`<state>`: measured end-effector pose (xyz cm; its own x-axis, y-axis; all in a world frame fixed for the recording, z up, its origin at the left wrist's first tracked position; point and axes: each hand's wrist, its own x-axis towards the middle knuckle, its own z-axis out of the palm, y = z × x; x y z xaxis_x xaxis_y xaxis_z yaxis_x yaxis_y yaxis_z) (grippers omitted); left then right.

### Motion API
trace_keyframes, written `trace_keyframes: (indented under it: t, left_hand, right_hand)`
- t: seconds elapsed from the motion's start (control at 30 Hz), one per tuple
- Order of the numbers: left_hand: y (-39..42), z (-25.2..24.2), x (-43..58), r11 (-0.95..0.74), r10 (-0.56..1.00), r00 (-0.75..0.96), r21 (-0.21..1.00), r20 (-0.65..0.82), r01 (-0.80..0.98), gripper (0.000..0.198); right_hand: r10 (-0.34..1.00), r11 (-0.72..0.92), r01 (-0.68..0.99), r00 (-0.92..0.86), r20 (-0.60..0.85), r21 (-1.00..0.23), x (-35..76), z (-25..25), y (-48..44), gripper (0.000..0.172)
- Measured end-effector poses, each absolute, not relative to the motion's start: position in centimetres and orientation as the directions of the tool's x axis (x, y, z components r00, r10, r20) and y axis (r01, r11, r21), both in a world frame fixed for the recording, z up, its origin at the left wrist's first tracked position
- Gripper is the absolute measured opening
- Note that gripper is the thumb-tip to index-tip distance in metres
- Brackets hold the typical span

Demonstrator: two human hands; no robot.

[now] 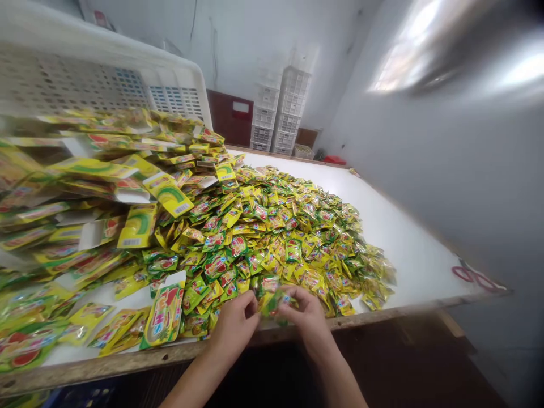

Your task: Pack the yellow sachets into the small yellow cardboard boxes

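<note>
Small shiny yellow-green sachets (272,255) with red fruit pictures lie in a wide heap in front of me. At the table's front edge, my right hand (308,317) pinches a green and yellow sachet (268,305), blurred by motion. Close to that sachet's left side is my left hand (236,320), its fingers curled closed; whether they grip it or something else is hidden. An open printed carton (165,311) in the same colours leans on sachets just left of my left hand.
Many flat yellow cartons (170,192) spill from a tipped white plastic basket (178,73) at left. Red-handled scissors (476,277) lie at the right end of the white tabletop (395,238). Stacked crates (291,107) stand by the back wall.
</note>
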<state>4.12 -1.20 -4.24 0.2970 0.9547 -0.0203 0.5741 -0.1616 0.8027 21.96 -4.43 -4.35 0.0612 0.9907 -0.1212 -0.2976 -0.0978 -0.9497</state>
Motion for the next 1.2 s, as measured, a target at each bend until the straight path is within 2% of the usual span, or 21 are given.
trace_keyframes:
  t: [0.1,0.17,0.27,0.33,0.47,0.53,0.6,0.73,0.8,0.9,0.97,1.07,1.13,1.2]
  left_hand:
    - [-1.4,-3.5,4.2,-0.100,0.932,0.358,0.905,-0.061,0.413,0.013]
    - [-1.6,-2.7,4.0,0.084,0.912,0.379,0.975,-0.158,0.205,0.014]
    - [-1.8,-2.0,3.8,0.363,0.883,0.359,0.925,-0.303,-0.111,0.022]
    - [-2.0,-2.3,3.9,0.337,0.915,0.276,0.933,-0.293,-0.126,0.020]
    - [-2.5,-3.8,4.9,0.113,0.987,0.118,0.994,-0.113,0.006,0.014]
    - [-2.7,-4.2,5.4,0.102,0.995,0.009,0.995,-0.102,-0.009,0.014]
    - [-2.8,-4.1,5.6,0.152,0.986,-0.066,0.986,-0.156,-0.063,0.017]
    - [-3.3,-2.7,5.9,0.307,0.950,0.036,0.904,-0.311,-0.299,0.025]
    - [-3.6,-2.3,5.9,0.340,0.940,0.094,0.882,-0.328,-0.325,0.031]
    - [-4.0,-2.3,5.7,0.216,0.975,0.090,0.964,-0.204,-0.154,0.020]
    - [-4.1,-2.6,5.1,0.035,0.990,0.136,0.999,-0.038,0.029,0.013]
    - [-3.7,-2.5,2.6,-0.235,0.969,0.158,0.914,0.192,0.331,0.019]
    - [-3.1,-2.2,-0.4,-0.241,0.954,-0.024,0.808,0.300,0.537,0.017]
    - [-2.3,-2.0,-4.4,-0.058,0.903,-0.267,0.711,0.337,0.701,0.030]
  right_hand:
    - [0.995,-0.063,-0.302,0.056,-0.084,-0.951,21.1,-4.4,-4.2,0.027]
    - [0.996,-0.055,-0.310,0.047,-0.074,-0.949,21.0,-4.4,-4.3,0.027]
    - [0.998,-0.059,-0.319,0.010,-0.066,-0.946,21.0,-4.5,-4.6,0.025]
    - [0.998,-0.065,-0.340,0.001,-0.069,-0.938,20.6,-4.6,-4.7,0.024]
    - [0.991,-0.068,-0.351,0.085,-0.104,-0.934,19.0,-5.0,-4.5,0.021]
    - [0.983,-0.047,-0.279,0.157,-0.093,-0.959,18.2,-5.2,-4.4,0.019]
    - [0.972,-0.020,-0.162,0.227,-0.057,-0.987,17.7,-5.3,-4.5,0.016]
    - [0.935,0.039,0.072,0.349,0.062,-0.997,17.2,-5.1,-4.9,0.017]
    - [0.921,0.078,0.141,0.368,0.125,-0.987,17.4,-4.8,-5.1,0.024]
    - [0.961,0.145,0.243,0.195,0.195,-0.959,18.3,-4.0,-5.2,0.032]
    - [0.980,0.197,0.364,-0.034,0.198,-0.910,19.3,-3.7,-5.0,0.026]
    - [0.960,0.271,0.523,-0.090,0.264,-0.808,20.5,-3.7,-4.4,0.018]
    - [0.940,0.310,0.623,-0.085,0.331,-0.718,20.7,-4.0,-4.3,0.021]
    - [0.924,0.362,0.686,-0.174,0.341,-0.631,20.6,-4.0,-4.7,0.028]
